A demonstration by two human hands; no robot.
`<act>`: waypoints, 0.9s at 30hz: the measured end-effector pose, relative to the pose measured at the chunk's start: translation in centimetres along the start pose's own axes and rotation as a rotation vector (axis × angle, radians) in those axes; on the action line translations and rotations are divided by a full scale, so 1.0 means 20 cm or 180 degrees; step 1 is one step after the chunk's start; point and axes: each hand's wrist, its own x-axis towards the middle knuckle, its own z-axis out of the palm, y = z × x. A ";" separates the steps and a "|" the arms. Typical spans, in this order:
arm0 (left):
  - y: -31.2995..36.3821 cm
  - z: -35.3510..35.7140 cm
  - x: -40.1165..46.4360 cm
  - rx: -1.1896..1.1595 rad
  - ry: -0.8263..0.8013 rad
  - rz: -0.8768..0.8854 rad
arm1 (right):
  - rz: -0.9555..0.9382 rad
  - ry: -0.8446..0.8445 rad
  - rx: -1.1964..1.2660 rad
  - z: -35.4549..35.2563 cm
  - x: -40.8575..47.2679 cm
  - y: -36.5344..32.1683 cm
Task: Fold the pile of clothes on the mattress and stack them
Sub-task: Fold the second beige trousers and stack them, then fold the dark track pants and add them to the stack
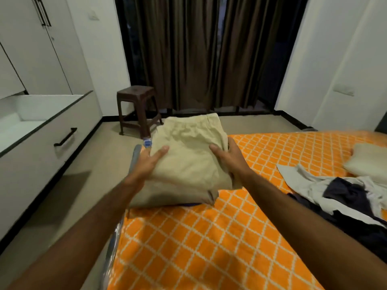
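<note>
One folded beige garment (pixel 188 158) lies at the near-left corner of the mattress (pixel 209 237), its long axis running away from the person toward the brown stool (pixel 137 107), waistband end farthest. Its cloth is pale, creased, layered several folds thick. Left hand (pixel 146 162) rests on its left edge, fingers straight; right hand (pixel 228 155) grips its right edge, thumb on top. Right of the garment sits a pile of unfolded clothes (pixel 343 193), grey and navy.
</note>
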 end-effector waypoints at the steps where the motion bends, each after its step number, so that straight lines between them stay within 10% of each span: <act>1: 0.05 -0.05 0.05 -0.0028 0.0046 0.0015 | -0.0054 0.0015 -0.0004 0.04 0.08 -0.05; 15: -1.13 -0.39 0.74 0.0198 0.1028 -0.1260 | 0.1084 0.0115 -0.1270 0.78 0.55 1.07; 27: -1.08 -0.38 0.66 0.0943 0.1189 -0.0893 | 0.1059 -0.0371 -0.0979 0.68 0.56 1.03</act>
